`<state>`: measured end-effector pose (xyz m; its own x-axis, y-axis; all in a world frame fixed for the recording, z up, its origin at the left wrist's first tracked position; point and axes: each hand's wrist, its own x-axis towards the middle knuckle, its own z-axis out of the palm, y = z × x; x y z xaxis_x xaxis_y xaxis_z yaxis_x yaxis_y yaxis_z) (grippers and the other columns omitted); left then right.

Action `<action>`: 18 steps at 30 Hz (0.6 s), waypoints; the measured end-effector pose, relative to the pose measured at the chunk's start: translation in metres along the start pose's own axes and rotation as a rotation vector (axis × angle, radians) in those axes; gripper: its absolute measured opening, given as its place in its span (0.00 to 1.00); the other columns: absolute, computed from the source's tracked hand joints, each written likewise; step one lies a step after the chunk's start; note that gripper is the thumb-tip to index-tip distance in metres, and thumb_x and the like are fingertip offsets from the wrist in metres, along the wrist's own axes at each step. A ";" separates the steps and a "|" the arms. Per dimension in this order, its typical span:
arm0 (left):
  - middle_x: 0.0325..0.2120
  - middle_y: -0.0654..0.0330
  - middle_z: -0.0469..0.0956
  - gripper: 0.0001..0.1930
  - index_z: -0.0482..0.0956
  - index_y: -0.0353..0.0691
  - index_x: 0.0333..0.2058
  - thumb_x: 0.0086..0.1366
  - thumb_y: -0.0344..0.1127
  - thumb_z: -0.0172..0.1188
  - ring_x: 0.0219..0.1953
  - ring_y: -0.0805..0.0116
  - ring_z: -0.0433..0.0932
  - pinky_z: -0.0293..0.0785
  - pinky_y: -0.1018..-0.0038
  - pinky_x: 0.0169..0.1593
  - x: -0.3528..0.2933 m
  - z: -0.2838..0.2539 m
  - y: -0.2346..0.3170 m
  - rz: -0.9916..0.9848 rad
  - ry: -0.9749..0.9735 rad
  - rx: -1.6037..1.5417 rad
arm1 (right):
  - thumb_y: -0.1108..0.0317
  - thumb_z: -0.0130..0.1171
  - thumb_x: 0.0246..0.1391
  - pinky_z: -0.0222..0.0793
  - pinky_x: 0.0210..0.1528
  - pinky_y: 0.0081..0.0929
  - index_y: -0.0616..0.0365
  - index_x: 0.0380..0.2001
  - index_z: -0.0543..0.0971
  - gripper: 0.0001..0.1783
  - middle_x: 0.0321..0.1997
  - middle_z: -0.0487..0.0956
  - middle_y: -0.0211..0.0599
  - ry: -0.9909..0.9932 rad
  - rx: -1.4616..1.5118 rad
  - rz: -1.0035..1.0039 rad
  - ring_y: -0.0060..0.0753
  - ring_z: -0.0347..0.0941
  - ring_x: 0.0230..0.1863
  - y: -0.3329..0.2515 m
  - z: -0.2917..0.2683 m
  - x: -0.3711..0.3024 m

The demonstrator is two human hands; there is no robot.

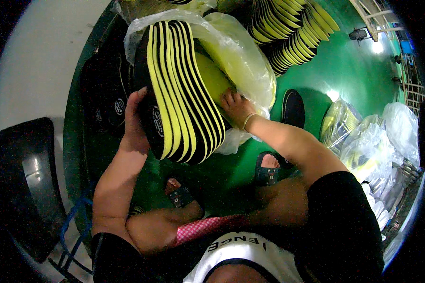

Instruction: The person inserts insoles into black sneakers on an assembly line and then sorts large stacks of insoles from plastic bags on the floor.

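A thick stack of black and yellow-green shoe insoles (pixel 179 94) stands tilted in front of me, partly inside a clear plastic bag (pixel 243 52). My left hand (pixel 136 120) grips the stack's left side, its thumb up along the black outer insole and its other fingers hidden behind. Right of the stack, my right hand (pixel 236 107) has its fingers bent at the bag's mouth, against a yellow-green insole face (pixel 211 73). The bag's film runs beside that wrist, and loose film hangs below it. The fingertips are partly hidden.
More fanned insole stacks (pixel 293 33) lie on the green floor at the far side. A single black insole (pixel 293 108) lies right of my hand. Bagged insoles (pixel 363 137) are piled at right. Dark insoles (pixel 106 104) lie at left, near a black chair (pixel 28 184).
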<state>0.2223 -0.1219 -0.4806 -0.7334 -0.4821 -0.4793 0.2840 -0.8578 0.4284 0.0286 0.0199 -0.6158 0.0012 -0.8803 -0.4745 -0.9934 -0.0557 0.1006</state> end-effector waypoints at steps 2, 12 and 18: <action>0.38 0.55 0.73 0.22 0.70 0.39 0.41 0.53 0.49 0.49 0.40 0.63 0.72 0.67 0.68 0.46 -0.004 -0.001 0.001 0.030 0.047 0.064 | 0.66 0.55 0.37 0.60 0.48 0.34 0.60 0.54 0.53 0.39 0.56 0.54 0.50 -0.177 0.122 0.022 0.46 0.56 0.53 0.005 -0.033 -0.005; 0.37 0.53 0.73 0.22 0.69 0.36 0.42 0.54 0.45 0.48 0.38 0.61 0.73 0.69 0.68 0.44 0.004 0.007 0.001 -0.032 -0.078 -0.089 | 0.63 0.58 0.32 0.66 0.38 0.34 0.67 0.46 0.59 0.36 0.37 0.71 0.51 0.023 0.420 0.146 0.47 0.68 0.39 0.028 -0.080 -0.015; 0.37 0.53 0.73 0.21 0.70 0.35 0.42 0.53 0.44 0.48 0.38 0.60 0.73 0.69 0.67 0.45 0.002 0.007 0.005 -0.026 -0.095 -0.112 | 0.63 0.56 0.32 0.67 0.31 0.34 0.58 0.38 0.69 0.24 0.28 0.74 0.41 0.261 0.364 0.027 0.44 0.71 0.31 0.053 -0.126 -0.029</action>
<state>0.2179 -0.1261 -0.4738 -0.7948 -0.4455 -0.4122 0.3279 -0.8867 0.3260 -0.0101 -0.0171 -0.4870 -0.0431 -0.9711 -0.2349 -0.9691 0.0978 -0.2264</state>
